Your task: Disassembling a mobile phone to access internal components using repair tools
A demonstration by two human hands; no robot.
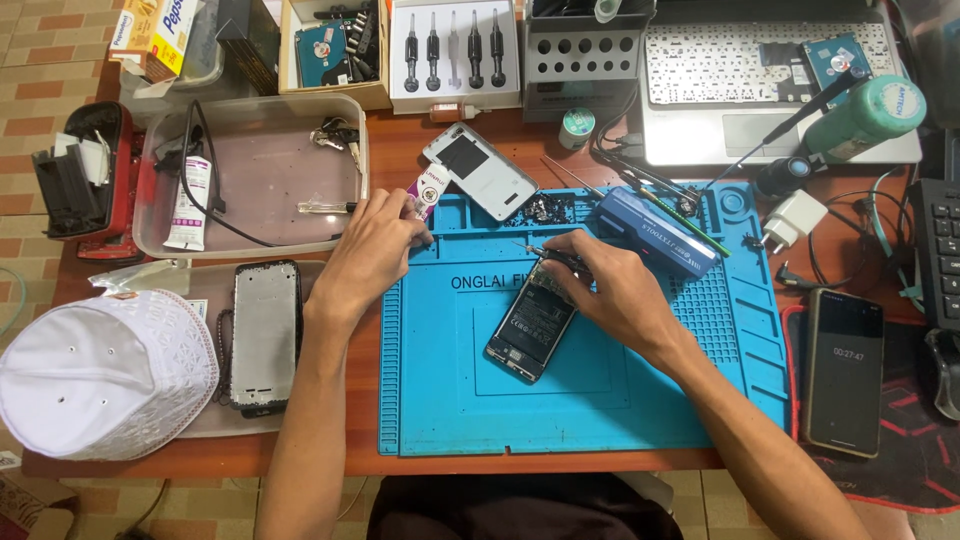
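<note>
Forearms: both mine, crossing the near edge of the blue mat (600, 400).
Opened phone (530, 325): mid-mat, back cover off.
Right hand (610, 290): pinched on tweezers (545, 252) over the phone's top end.
Left hand (375, 245): at mat's far-left corner, closed on small glue tube (428, 192).

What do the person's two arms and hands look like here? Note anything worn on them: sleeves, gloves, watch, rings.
Both arms are bare from the bottom edge of the picture to the fingers: no sleeves show. The left hand and right hand wear no gloves. No watch, strap or band shows on either wrist, and no ring can be made out on the fingers that show. No markings are visible on the arms.
</note>
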